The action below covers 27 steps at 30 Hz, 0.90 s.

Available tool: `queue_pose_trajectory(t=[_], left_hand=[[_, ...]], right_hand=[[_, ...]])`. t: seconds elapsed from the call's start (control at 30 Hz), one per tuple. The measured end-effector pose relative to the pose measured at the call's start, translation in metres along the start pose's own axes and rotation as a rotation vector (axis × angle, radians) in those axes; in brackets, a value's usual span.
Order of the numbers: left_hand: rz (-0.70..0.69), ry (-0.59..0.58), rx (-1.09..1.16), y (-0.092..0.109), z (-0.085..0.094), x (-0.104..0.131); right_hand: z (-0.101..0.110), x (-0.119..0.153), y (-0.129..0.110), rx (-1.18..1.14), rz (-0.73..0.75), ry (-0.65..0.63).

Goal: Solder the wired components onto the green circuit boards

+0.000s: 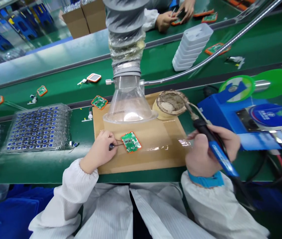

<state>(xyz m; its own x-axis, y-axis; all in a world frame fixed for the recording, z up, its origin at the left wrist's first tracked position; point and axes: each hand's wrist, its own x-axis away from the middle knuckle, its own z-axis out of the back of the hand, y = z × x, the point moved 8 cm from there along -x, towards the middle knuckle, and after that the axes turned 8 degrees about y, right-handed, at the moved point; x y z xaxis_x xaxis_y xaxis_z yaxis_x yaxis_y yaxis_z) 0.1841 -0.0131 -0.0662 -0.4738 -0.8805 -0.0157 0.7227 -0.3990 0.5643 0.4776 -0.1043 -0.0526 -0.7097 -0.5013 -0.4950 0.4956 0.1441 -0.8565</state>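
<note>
On the brown board (156, 156) lies a green circuit board (131, 142) with an orange edge. Thin wires run from its left side to a small dark part (111, 146) pinched in the fingers of my left hand (104, 147). My right hand (209, 151) is wrapped round a blue and black soldering iron (217, 149). The iron's front end points up and left, at the rim of a round, crusted pot (169, 104). Above the circuit board hangs a clear fume hood (131, 99).
A tray of small blue parts (37, 129) sits left. Orange-edged boards (99, 102) lie behind. A solder reel holder (220, 109) stands right. White trays (192, 46) are stacked at the back, below another person's hands (173, 18). A metal hose (205, 59) crosses the upper right.
</note>
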Motion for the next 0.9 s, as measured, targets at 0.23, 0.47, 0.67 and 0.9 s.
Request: queue_pose_trajectory(t=[0.23,0.47,0.67,0.9], left_hand=[[0.26,-0.147,0.489,-0.026,0.014,0.012],[0.58,-0.041,0.962,-0.079,0.083,-0.005],[0.417,0.07,0.726,-0.111,0.142,-0.116],[0.326,0.198,-0.085,-0.151,0.147,-0.225]], right_hand=[[-0.01,-0.001,0.013,0.034,-0.088,-0.093],[0.011,0.04,0.019,-0.053,-0.087,-0.106],[0.007,0.043,0.022,-0.053,-0.074,-0.158],[0.003,0.033,0.003,-0.016,-0.037,-0.131]])
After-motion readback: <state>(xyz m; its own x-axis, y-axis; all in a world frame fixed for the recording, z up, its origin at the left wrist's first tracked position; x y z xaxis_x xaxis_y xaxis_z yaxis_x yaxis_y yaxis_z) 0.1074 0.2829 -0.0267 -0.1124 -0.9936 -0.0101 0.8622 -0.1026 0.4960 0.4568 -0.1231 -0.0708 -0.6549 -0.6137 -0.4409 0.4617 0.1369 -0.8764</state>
